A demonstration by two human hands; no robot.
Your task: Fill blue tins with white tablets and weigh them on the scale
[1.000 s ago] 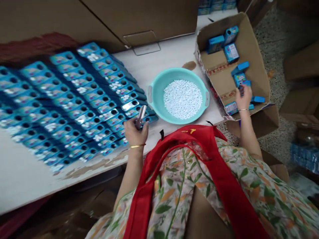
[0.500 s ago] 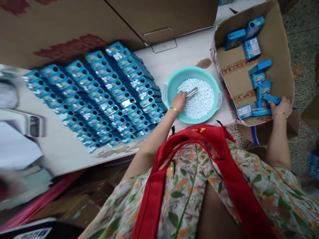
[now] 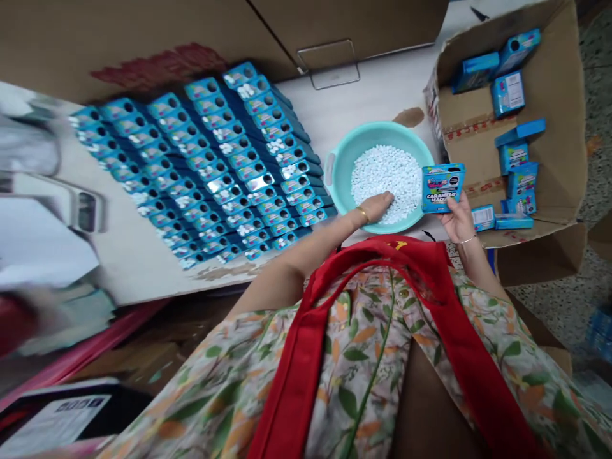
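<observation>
My right hand [image 3: 459, 220] grips a blue candy box [image 3: 437, 199] by its lower right corner. The box stands upright at the right rim of the turquoise bowl [image 3: 344, 191], its printed face towards me. Small white candies [image 3: 387, 169] fill the bottom of the bowl. Reaching over the near left rim, my left hand [image 3: 377, 207] has its fingers closed and pushed down into the candies. Its fingertips are hidden, and the metal tube it held earlier cannot be seen.
Rows of blue boxes [image 3: 210, 169] with round holes stand left of the bowl, white candies showing on many. An open carton [image 3: 471, 153] on the right holds several more boxes. A large cardboard box [image 3: 191, 32] borders the back, near a wire handle [image 3: 329, 64].
My right hand has brought a candy box out of the carton to the bowl's rim. My left hand has moved down into the candies, and the metal tube has gone from sight.
</observation>
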